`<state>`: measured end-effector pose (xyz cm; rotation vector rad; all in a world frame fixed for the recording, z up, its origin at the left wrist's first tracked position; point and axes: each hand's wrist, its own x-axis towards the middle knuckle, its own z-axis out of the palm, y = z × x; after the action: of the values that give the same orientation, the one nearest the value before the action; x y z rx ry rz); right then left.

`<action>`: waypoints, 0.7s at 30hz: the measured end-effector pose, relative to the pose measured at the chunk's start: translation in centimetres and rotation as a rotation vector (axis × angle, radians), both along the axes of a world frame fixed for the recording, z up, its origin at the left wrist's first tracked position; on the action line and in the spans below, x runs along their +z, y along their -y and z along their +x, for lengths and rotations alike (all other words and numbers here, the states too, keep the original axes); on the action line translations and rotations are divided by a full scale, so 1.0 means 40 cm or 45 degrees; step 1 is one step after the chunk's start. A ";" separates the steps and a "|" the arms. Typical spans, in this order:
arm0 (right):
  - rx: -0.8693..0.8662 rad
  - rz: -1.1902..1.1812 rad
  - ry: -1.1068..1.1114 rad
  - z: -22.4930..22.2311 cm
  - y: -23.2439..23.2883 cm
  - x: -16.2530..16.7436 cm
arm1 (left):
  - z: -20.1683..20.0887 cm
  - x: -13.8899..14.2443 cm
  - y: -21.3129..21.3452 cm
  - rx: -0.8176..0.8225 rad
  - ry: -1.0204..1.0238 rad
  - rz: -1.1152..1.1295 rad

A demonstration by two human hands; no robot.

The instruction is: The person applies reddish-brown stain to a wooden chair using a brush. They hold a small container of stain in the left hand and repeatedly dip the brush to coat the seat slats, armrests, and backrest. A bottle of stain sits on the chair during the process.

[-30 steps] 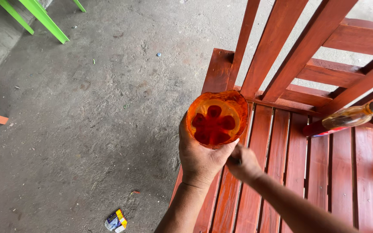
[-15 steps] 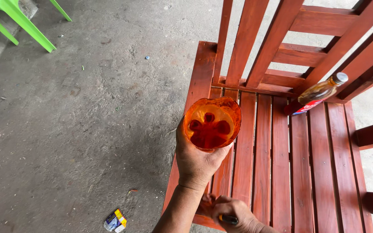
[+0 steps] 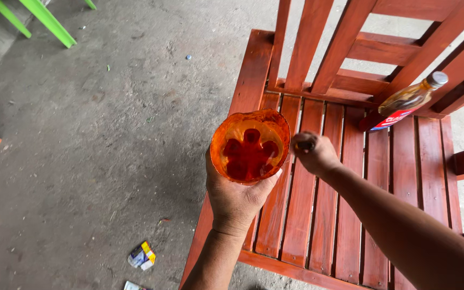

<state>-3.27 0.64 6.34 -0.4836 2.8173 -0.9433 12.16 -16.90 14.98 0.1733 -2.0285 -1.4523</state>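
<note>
The left hand (image 3: pixel 237 196) is holding a cut-off bottle base (image 3: pixel 249 146) over the left edge of the slatted chair seat (image 3: pixel 318 215). The right hand (image 3: pixel 313 153) is closing on a small tool just right of the base, above the seat slats. A bottle (image 3: pixel 404 102) is lying at the rear right corner of the seat, leaning against the backrest (image 3: pixel 350 48). Scraps of litter (image 3: pixel 142 255) are lying on the floor (image 3: pixel 81 161), left of the seat's front corner.

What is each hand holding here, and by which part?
The left hand grips the orange cut-off container from below, around its base. The right hand is closed on something small and dark, unidentifiable.
</note>
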 end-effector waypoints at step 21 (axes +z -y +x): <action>0.108 -0.139 0.542 0.533 -0.047 -0.097 | 0.203 0.024 0.048 -0.050 0.009 0.083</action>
<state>18.05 2.52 2.46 -0.3598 2.3581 -1.0443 20.29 -18.82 15.95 0.1674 -2.0018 -1.5452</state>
